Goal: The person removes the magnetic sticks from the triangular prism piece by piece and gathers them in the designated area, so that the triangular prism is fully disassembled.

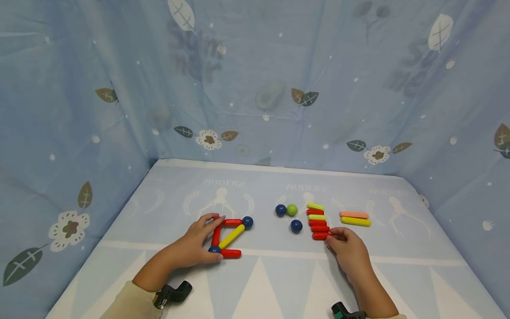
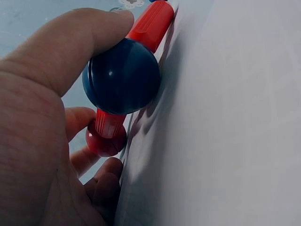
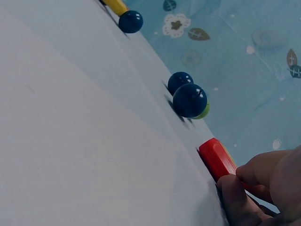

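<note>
In the head view my left hand (image 1: 191,246) curls round a flat figure of toy building sticks and balls. Its thumb presses by a blue ball (image 2: 123,77) and a red stick (image 2: 153,26); the fingers reach a red ball (image 2: 104,142) at the far corner. A yellow stick (image 1: 232,237) slants across to another blue ball (image 1: 247,222), where a further red stick (image 1: 232,222) ends. On the right, my right hand (image 1: 352,252) pinches the end of the nearest red stick (image 1: 320,236) in a row of red and lime sticks, between thumb and finger.
Between the hands lie a loose blue ball (image 1: 296,226) and, farther back, a second blue ball (image 1: 280,210) beside a green ball (image 1: 292,210). An orange stick (image 1: 353,215) and a yellow stick (image 1: 356,221) lie right of the row. Patterned cloth (image 1: 255,88) hangs behind the table.
</note>
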{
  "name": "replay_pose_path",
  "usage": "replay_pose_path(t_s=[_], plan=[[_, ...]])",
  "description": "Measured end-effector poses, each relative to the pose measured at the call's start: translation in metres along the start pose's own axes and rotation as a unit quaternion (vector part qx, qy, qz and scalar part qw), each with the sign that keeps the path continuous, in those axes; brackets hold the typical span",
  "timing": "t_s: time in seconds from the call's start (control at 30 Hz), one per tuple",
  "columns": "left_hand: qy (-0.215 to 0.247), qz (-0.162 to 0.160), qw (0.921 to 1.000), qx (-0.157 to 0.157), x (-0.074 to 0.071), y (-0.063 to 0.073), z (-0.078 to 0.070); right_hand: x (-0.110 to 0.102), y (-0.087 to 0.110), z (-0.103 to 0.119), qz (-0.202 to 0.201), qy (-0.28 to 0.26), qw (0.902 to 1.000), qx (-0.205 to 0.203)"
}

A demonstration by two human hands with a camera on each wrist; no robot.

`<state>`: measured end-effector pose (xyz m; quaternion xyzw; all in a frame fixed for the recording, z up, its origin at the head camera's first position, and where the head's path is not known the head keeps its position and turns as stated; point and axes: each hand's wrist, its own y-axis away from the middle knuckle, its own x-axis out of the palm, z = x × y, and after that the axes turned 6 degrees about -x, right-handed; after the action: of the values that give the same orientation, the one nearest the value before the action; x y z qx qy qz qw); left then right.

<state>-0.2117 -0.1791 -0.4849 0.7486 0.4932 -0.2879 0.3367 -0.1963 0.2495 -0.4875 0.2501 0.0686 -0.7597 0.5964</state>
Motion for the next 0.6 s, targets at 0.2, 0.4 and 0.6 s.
replay_pose_path(t_s=[0.2,0.4,0.6], plan=[[0.0,0.0,1.0,-0.001,0.001,0.0,-0.001,-0.001,0.004,0.005,-0.006,0.0,0.9999,0.013],[-0.002,0.007,0.9999,0.008,0.001,0.0,-0.001,0.0,0.011,0.009,-0.028,0.008,0.9996,0.0],[0.002,0.01,0.9999,0.008,-0.002,0.001,0.001,0.014,0.025,0.029,-0.025,0.012,0.9986,-0.044]])
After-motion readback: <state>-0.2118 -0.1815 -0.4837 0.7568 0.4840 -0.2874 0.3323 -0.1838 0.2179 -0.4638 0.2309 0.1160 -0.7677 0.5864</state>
